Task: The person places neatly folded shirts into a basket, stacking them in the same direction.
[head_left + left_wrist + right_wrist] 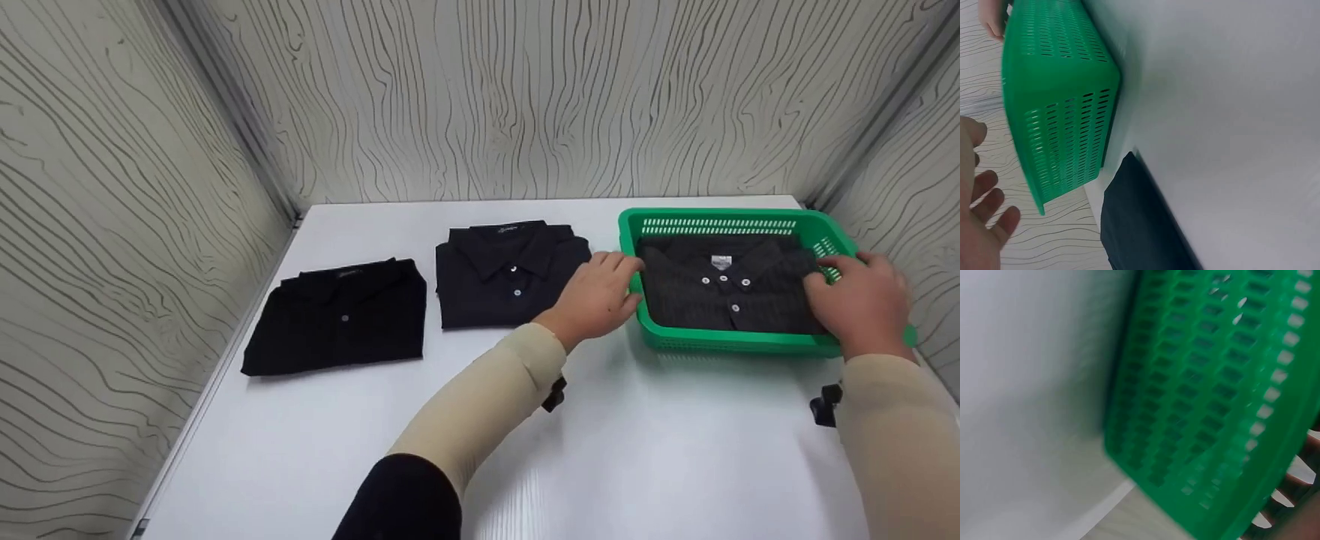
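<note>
A green plastic basket stands at the right of the white table, with a dark folded button-up shirt lying inside it. My left hand is at the basket's left rim; its fingers are loosely spread beside that rim in the left wrist view. Over the right rim reaches my right hand, its thumb and fingers at the shirt's right edge. Part of that hand is hidden behind the basket wall in the right wrist view, where spread fingers show past the rim.
Left of the basket lies a folded navy shirt with pale buttons, partly behind my left hand. Farther left is a folded black shirt. Wood-patterned panels enclose the table at the back and sides.
</note>
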Available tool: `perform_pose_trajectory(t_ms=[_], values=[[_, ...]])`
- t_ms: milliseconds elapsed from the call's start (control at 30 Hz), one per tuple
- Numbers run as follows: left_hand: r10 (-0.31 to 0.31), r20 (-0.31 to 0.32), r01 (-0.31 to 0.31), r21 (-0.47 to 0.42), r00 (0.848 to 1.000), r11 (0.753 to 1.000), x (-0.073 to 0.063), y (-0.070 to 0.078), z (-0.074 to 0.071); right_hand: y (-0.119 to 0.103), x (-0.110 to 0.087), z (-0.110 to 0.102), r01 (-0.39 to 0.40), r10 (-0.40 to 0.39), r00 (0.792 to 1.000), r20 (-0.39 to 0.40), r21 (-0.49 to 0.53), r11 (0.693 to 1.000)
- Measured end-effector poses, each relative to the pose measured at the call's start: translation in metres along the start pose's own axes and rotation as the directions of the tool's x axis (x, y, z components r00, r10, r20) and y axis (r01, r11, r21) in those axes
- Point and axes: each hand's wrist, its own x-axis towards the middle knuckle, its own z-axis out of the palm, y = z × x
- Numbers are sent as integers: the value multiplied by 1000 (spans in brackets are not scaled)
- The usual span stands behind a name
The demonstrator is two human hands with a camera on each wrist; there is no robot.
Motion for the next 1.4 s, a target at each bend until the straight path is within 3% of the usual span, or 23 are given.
perform_pose_trajectory(t_ms=[167, 300, 467, 667, 933, 1033, 1133, 1200, 1300, 1400], values=[[-80, -33, 76, -94, 996, 993, -22, -19, -14, -40, -10, 8, 153, -145, 988, -58, 164, 975], [-141, -54, 131, -161, 989, 978, -37, -37, -25, -71, -22, 11, 278, -267, 961, -79, 230, 933], [-249, -62, 223, -278, 967, 934, -54, -66, -36, -109, -40, 18, 359, -356, 932, -71, 311, 880], [-407, -56, 349, -419, 912, 838, -73, -103, -38, -147, -56, 26, 368, -423, 906, 3, 487, 792], [-555, -35, 466, -500, 831, 730, -91, -141, -30, -198, -75, 47, 261, -458, 880, 127, 677, 689], [-600, -33, 493, -534, 799, 687, -97, -152, -25, -216, -83, 63, 225, -462, 873, 155, 713, 665], [-640, -54, 506, -562, 767, 654, -100, -161, -18, -230, -87, 82, 208, -462, 867, 189, 705, 678], [-664, -66, 510, -586, 744, 630, -100, -166, -11, -235, -86, 96, 209, -455, 866, 210, 674, 709], [-696, -68, 515, -623, 714, 589, -101, -173, -2, -234, -77, 117, 197, -413, 879, 239, 606, 770], [-726, -48, 532, -648, 686, 545, -101, -181, 6, -229, -66, 139, 151, -347, 903, 255, 566, 811]])
